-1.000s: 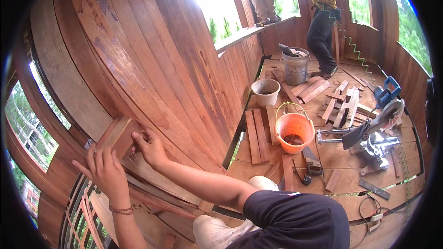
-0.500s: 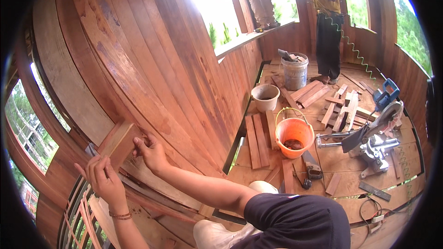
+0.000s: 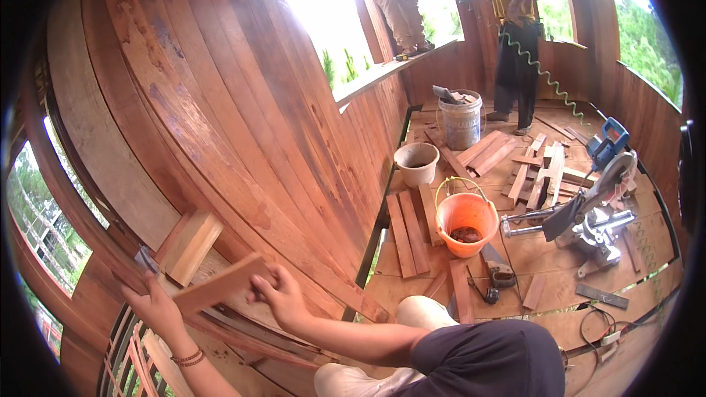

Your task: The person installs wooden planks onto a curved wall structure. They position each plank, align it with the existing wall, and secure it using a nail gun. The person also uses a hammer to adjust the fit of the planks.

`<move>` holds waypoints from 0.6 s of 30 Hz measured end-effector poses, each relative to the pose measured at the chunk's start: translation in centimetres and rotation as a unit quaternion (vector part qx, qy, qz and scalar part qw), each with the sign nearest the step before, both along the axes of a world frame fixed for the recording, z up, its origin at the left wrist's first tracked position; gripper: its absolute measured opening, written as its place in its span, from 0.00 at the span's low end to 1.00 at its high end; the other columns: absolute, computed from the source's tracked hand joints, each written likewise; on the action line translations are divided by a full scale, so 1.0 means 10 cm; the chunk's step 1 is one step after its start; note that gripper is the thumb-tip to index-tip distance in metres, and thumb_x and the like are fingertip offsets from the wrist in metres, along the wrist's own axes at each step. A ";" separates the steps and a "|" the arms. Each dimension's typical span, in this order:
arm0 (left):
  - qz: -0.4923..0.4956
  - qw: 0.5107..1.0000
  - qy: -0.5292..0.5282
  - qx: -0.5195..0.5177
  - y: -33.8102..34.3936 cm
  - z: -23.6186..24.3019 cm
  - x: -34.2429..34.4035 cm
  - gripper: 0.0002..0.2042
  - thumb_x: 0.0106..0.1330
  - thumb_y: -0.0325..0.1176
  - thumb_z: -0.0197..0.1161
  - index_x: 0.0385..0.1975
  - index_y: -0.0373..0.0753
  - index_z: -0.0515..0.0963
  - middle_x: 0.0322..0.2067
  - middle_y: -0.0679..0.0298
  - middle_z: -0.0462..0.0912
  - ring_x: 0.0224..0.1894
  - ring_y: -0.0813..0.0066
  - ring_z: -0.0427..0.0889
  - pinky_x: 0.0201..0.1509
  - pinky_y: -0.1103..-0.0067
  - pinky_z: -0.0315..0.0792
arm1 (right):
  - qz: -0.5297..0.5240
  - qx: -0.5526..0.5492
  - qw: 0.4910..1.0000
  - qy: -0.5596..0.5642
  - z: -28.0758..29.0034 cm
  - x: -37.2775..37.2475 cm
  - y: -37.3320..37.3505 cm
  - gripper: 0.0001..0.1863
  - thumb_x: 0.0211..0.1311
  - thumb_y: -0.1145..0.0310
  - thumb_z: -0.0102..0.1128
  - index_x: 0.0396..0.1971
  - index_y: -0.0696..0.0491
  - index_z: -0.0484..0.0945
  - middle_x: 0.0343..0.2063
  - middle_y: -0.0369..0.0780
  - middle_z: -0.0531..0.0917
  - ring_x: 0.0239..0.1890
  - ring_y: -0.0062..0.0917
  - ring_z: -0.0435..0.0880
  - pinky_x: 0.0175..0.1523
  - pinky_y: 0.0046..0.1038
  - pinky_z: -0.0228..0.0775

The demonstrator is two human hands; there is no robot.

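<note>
My right hand grips the right end of a short reddish board, held tilted before the curved plank wall. Beside the board's left end, my left hand has its fingers apart, near a small grey metal piece too small to make out. A pale wooden block sits just above the board against the wall.
On the plank floor stand an orange bucket, a white bucket and a grey bucket, among loose wood pieces, a handsaw and a mitre saw. Two people stand at the back.
My hands have moved downward, the right bringing the short board away from the pale block. The view has shifted slightly, and the yellow-shirted person at the back has changed posture.
</note>
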State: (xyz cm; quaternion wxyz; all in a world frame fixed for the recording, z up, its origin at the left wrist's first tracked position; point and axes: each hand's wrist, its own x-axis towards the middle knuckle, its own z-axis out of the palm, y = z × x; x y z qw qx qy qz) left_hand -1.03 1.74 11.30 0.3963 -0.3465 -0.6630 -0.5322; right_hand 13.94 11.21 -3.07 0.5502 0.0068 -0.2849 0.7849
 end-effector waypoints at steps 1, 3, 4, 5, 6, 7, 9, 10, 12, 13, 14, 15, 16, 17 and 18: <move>-0.008 0.999 -0.042 -0.014 -0.07 -0.01 -0.04 0.29 0.74 0.36 0.58 0.70 0.26 0.62 0.66 0.38 0.71 0.67 0.43 0.72 0.69 0.61 0.66 | 0.015 -0.012 1.000 -0.007 -0.15 0.11 -0.12 0.11 0.76 0.71 0.59 0.50 0.59 0.72 0.42 0.42 0.82 0.38 0.27 0.85 0.43 0.31 0.81; -0.007 1.000 -0.024 0.001 -0.05 -0.06 -0.06 0.26 0.72 0.34 0.54 0.66 0.24 0.67 0.59 0.35 0.77 0.62 0.41 0.76 0.65 0.61 0.68 | 0.033 0.020 0.998 -0.053 -0.59 0.43 -0.26 0.10 0.75 0.71 0.60 0.48 0.58 0.72 0.40 0.42 0.82 0.38 0.28 0.86 0.44 0.32 0.81; -0.002 0.999 -0.032 -0.004 -0.03 -0.06 -0.03 0.26 0.71 0.33 0.54 0.66 0.24 0.67 0.59 0.35 0.76 0.62 0.40 0.76 0.65 0.61 0.68 | 0.040 0.028 0.994 -0.100 -0.78 0.63 -0.29 0.09 0.74 0.71 0.60 0.47 0.58 0.72 0.39 0.42 0.82 0.37 0.27 0.86 0.43 0.31 0.81; 0.009 0.999 -0.037 -0.009 -0.04 -0.04 -0.02 0.26 0.71 0.32 0.54 0.66 0.24 0.67 0.59 0.35 0.76 0.62 0.40 0.76 0.65 0.61 0.68 | 0.052 0.036 0.988 -0.144 -0.98 0.81 -0.34 0.09 0.74 0.72 0.60 0.47 0.58 0.73 0.38 0.41 0.83 0.36 0.27 0.86 0.43 0.31 0.81; 0.007 1.000 -0.024 0.002 -0.01 -0.05 -0.03 0.26 0.71 0.32 0.53 0.65 0.24 0.67 0.58 0.35 0.77 0.60 0.41 0.77 0.63 0.62 0.70 | 0.032 0.058 0.976 -0.205 -1.29 0.98 -0.32 0.08 0.73 0.73 0.59 0.47 0.57 0.73 0.37 0.40 0.83 0.35 0.26 0.86 0.43 0.30 0.81; 0.008 1.000 -0.010 0.010 0.00 -0.08 -0.08 0.25 0.70 0.32 0.53 0.65 0.24 0.68 0.57 0.35 0.78 0.58 0.41 0.79 0.61 0.62 0.71 | 0.015 0.077 0.961 -0.265 -1.61 1.10 -0.30 0.08 0.73 0.74 0.59 0.47 0.57 0.74 0.36 0.39 0.83 0.34 0.25 0.86 0.42 0.29 0.81; 0.014 1.000 -0.009 0.017 0.00 -0.11 -0.11 0.25 0.70 0.32 0.53 0.65 0.25 0.68 0.54 0.35 0.80 0.54 0.43 0.81 0.56 0.63 0.73 | 0.049 0.064 0.909 -0.408 -1.98 1.29 -0.33 0.11 0.72 0.69 0.59 0.48 0.58 0.74 0.35 0.43 0.85 0.36 0.28 0.88 0.43 0.31 0.80; 0.007 1.000 -0.021 0.015 0.01 -0.11 -0.06 0.25 0.70 0.32 0.53 0.65 0.25 0.68 0.53 0.36 0.81 0.51 0.44 0.82 0.54 0.63 0.74 | 0.021 0.106 0.865 -0.490 -2.24 1.37 -0.31 0.14 0.70 0.66 0.59 0.50 0.58 0.75 0.36 0.46 0.86 0.39 0.34 0.87 0.45 0.35 0.79; -0.054 0.994 -0.092 -0.013 -0.01 0.02 0.23 0.29 0.70 0.32 0.52 0.66 0.17 0.63 0.57 0.32 0.77 0.57 0.41 0.80 0.61 0.62 0.72 | -0.029 0.183 0.746 -0.639 -2.65 1.48 -0.20 0.21 0.67 0.59 0.60 0.53 0.57 0.75 0.38 0.51 0.86 0.43 0.46 0.87 0.49 0.44 0.78; -0.043 0.995 -0.092 -0.014 0.03 -0.02 0.22 0.29 0.70 0.32 0.52 0.67 0.18 0.63 0.57 0.32 0.77 0.57 0.42 0.80 0.61 0.62 0.72 | -0.043 0.194 0.728 -0.656 -2.76 1.49 -0.13 0.22 0.66 0.58 0.59 0.53 0.58 0.75 0.38 0.53 0.86 0.45 0.49 0.86 0.50 0.45 0.78; -0.021 0.996 -0.087 -0.015 -0.01 -0.01 0.16 0.29 0.71 0.33 0.52 0.67 0.18 0.63 0.57 0.32 0.77 0.57 0.42 0.80 0.61 0.63 0.72 | -0.050 0.211 0.714 -0.665 -2.75 1.43 -0.07 0.23 0.65 0.57 0.58 0.53 0.58 0.75 0.38 0.55 0.85 0.46 0.53 0.85 0.51 0.47 0.77; -0.011 0.996 -0.087 -0.005 -0.01 -0.03 0.11 0.29 0.71 0.33 0.52 0.67 0.19 0.63 0.57 0.32 0.77 0.57 0.43 0.81 0.61 0.63 0.72 | -0.061 0.228 0.696 -0.678 -2.73 1.44 -0.02 0.24 0.64 0.56 0.57 0.53 0.59 0.75 0.38 0.58 0.84 0.47 0.56 0.83 0.52 0.49 0.76; 0.000 0.996 -0.085 0.003 -0.02 -0.04 0.06 0.29 0.71 0.33 0.52 0.67 0.20 0.63 0.58 0.33 0.77 0.57 0.43 0.81 0.61 0.64 0.72 | -0.069 0.227 0.687 -0.686 -2.72 1.45 0.00 0.22 0.64 0.58 0.59 0.50 0.59 0.77 0.37 0.54 0.86 0.43 0.46 0.88 0.49 0.44 0.79; 0.001 0.996 -0.085 0.018 0.00 -0.06 0.02 0.29 0.71 0.33 0.52 0.68 0.20 0.63 0.58 0.33 0.77 0.57 0.44 0.81 0.61 0.64 0.72 | -0.036 0.181 0.716 -0.673 -2.72 1.48 0.02 0.21 0.64 0.58 0.60 0.49 0.59 0.78 0.36 0.52 0.86 0.42 0.42 0.88 0.48 0.41 0.79; 0.003 0.996 -0.084 0.032 0.01 -0.08 0.00 0.29 0.71 0.33 0.52 0.68 0.21 0.63 0.58 0.33 0.77 0.57 0.45 0.81 0.62 0.64 0.73 | -0.003 0.134 0.742 -0.657 -2.71 1.52 0.04 0.21 0.64 0.59 0.62 0.48 0.60 0.78 0.35 0.50 0.87 0.41 0.37 0.89 0.47 0.38 0.80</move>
